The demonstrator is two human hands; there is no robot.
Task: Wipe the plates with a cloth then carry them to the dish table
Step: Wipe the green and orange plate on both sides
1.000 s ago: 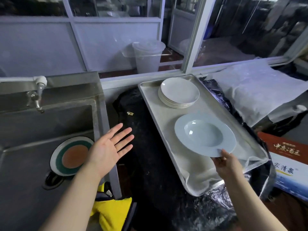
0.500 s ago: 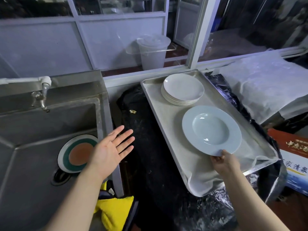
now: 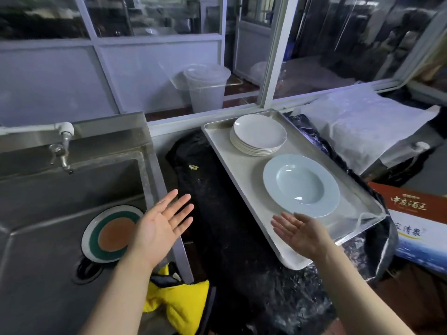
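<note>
Your right hand (image 3: 301,234) has let go of the pale blue plate (image 3: 301,185); it now lies flat on the tray (image 3: 227,170), just beyond your spread, empty fingers. That plate is delivered. Your left hand (image 3: 159,226) hovers flat-palmed and empty. Below it: one yellow cloth (image 3: 179,303). Beside it, in the sink (image 3: 43,189): one green-and-orange plate (image 3: 108,234), unwiped. Farthest: one stack of white plates (image 3: 258,134), roughly six.

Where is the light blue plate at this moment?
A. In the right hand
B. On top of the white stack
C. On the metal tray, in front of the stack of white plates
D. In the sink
C: the light blue plate lies flat on the tray, nearer than the stack of white plates; the right hand is open, off it.
</note>
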